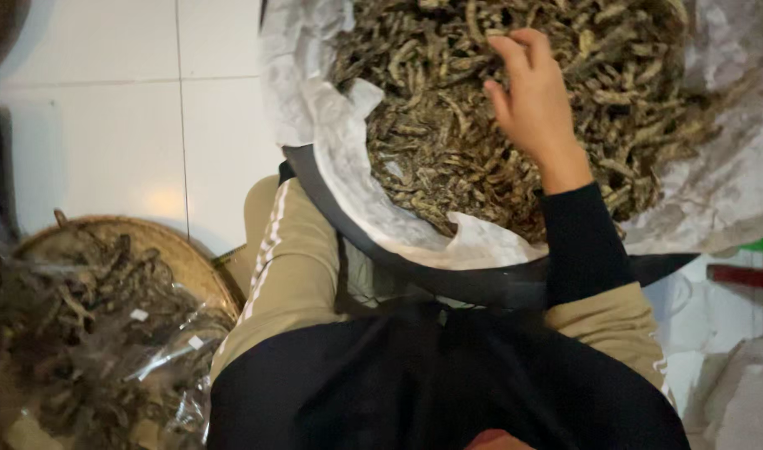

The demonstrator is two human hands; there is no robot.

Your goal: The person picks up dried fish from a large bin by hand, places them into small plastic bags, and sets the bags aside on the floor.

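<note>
We are sitting over our own lap, and nearest to us the black top and the tan trousers [290, 267] with white stripes are filling the bottom of the view. Beside our knee, a woven basket [181, 250] is holding a smaller heap of dried pieces [90, 308] under a crumpled clear bag [173, 358]; we are judging that as a portion already set apart, though the blur there is making it hard to say what the heap really contains.

Past the knees, a black rim [481, 287] is edging a big container lined with white sheeting [331, 125], and the main pile of dried roots [431, 125] is lying inside it, heaped high. Most of the material is sitting in this pile, so we are reckoning that much of the sorting is left.

Our right hand [535, 100] is resting on top of the pile, fingers loosely spread and curled down into the pieces, gripping nothing that we can make out. Our left hand is not showing anywhere, so we cannot tell how it stands.

The far side of the pile is running off the top edge, and what lies to its right, beyond the sheeting, is cut off and indistinct.
</note>
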